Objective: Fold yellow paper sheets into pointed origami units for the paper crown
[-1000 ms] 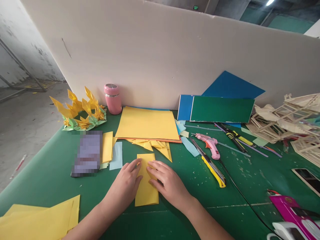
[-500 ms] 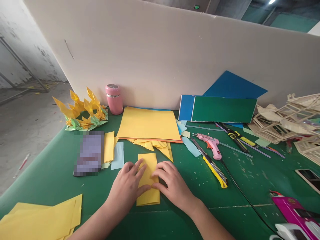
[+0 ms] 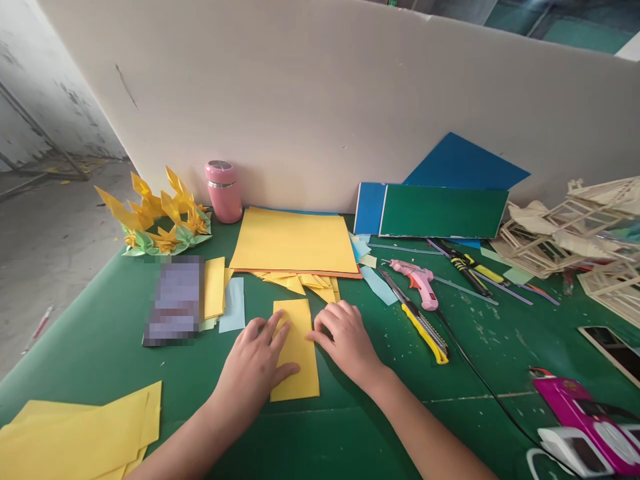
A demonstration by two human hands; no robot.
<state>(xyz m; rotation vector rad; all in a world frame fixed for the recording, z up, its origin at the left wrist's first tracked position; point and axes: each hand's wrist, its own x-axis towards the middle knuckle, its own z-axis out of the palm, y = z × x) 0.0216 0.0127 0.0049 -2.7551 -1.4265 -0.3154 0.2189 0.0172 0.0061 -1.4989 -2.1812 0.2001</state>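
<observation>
A folded yellow paper strip [image 3: 299,357] lies flat on the green table [image 3: 110,347] in front of me. My left hand [image 3: 255,367] rests on its left half, fingers stretched out and pressing it down. My right hand [image 3: 345,340] sits at the strip's right edge, fingers curled with the tips on the paper near its upper part. Neither hand lifts the paper.
A big yellow sheet [image 3: 295,241] with yellow offcuts lies behind. Yellow paper flowers [image 3: 160,223] and a pink cup [image 3: 223,191] stand at back left. A yellow utility knife [image 3: 417,320], pink glue gun [image 3: 417,280], blue and green boards [image 3: 440,212] and wooden frames [image 3: 575,233] lie right. Yellow sheets [image 3: 85,440] lie near left.
My right hand has slid up and to the right along the strip's edge. My left hand stays flat on the paper. The view has tilted slightly.
</observation>
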